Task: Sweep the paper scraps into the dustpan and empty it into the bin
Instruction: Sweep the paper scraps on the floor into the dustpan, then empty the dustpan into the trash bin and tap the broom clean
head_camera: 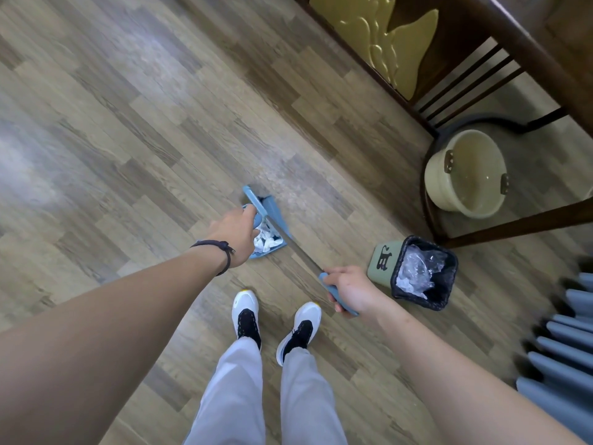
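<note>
Item: dustpan (272,220), blue, low over the wood-pattern floor (128,139) ahead of the person's shoes (247,313). Contents: white paper scraps (266,240), heaped in the pan; none visible loose on the floor.

Item: left hand (236,234), grip closed around the dustpan's handle end (fingers largely hidden behind the hand).

Item: right hand (348,292), grip wrapped round the blue handle of a long broom (305,258), whose shaft runs up to the pan.

Item: bin (420,273), small, black liner, crumpled clear plastic inside; stands on the floor just right of the right hand, well apart from the pan.

Step in hand, by judgement: sweeping looks done; carrying and emptying remain. Advice: keep the pan's lip tilted up in transit so the light scraps stay back, move slowly (paper lifts easily), bring the lip inside the liner's rim before tipping, and hold the broom clear.
</note>
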